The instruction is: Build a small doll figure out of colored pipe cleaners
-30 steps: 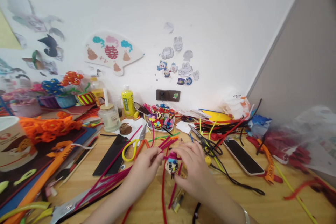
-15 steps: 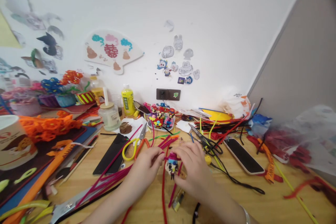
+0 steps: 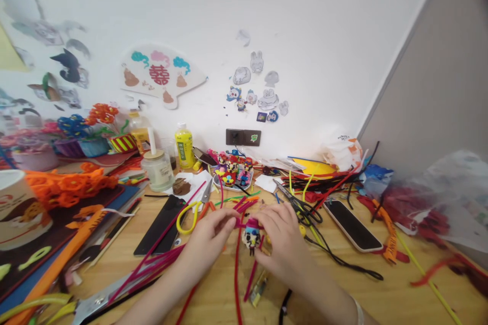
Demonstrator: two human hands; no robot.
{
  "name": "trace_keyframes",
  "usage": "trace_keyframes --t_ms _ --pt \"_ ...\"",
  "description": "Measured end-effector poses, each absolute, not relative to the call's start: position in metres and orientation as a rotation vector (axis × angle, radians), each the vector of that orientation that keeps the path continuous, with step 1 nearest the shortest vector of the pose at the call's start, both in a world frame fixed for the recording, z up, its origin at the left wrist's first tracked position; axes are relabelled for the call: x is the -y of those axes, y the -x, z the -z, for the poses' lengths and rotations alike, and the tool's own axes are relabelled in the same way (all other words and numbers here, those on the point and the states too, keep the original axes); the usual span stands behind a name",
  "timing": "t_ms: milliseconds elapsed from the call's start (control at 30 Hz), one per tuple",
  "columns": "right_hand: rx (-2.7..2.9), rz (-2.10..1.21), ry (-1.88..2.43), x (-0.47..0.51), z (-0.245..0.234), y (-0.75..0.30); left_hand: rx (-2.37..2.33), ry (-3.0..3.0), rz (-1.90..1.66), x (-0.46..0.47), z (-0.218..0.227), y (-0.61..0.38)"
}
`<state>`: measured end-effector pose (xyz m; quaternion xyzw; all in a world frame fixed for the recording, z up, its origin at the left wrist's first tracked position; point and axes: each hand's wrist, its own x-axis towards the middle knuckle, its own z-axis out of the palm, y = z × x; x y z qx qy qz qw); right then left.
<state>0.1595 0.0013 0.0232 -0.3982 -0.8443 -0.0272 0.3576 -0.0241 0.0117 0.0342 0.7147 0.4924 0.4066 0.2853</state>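
Near the middle of the table, a small doll figure [image 3: 251, 237] with a pale face, black markings, a blue band and a magenta top is held upright. My right hand [image 3: 282, 238] is closed on its right side, fingers over the top and thumb low. A magenta pipe cleaner [image 3: 240, 223] runs from the top of the figure to my left hand [image 3: 210, 237], whose thumb and fingertips pinch it. Below the hands lie a red pipe cleaner [image 3: 237, 279] and a small tube-like item [image 3: 259, 288]. Parts of the figure are hidden behind my right fingers.
Yellow-handled scissors [image 3: 187, 217] and a black flat sheet [image 3: 162, 226] lie to the left, large scissors [image 3: 101, 298] nearer. Black scissors [image 3: 305, 210] and a phone [image 3: 353, 224] are on the right. Behind stand a tray of small figures [image 3: 233, 183], a glass jar [image 3: 157, 170] and a yellow bottle [image 3: 184, 146].
The figure's magenta top shows more fully now, and the figure is turned slightly. My fingers have shifted a little around it. The whole view has drifted slightly.
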Motion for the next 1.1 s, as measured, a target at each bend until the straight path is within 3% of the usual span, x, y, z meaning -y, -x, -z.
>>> trace_keyframes --t_ms 800,1100 --pt "2.21 0.079 1.001 0.001 -0.017 -0.157 -1.327 -1.877 -1.202 -0.01 -0.022 0.02" --pt "2.008 0.027 1.12 -0.007 -0.02 -0.159 -1.216 -1.496 -1.178 -0.008 -0.021 0.01"
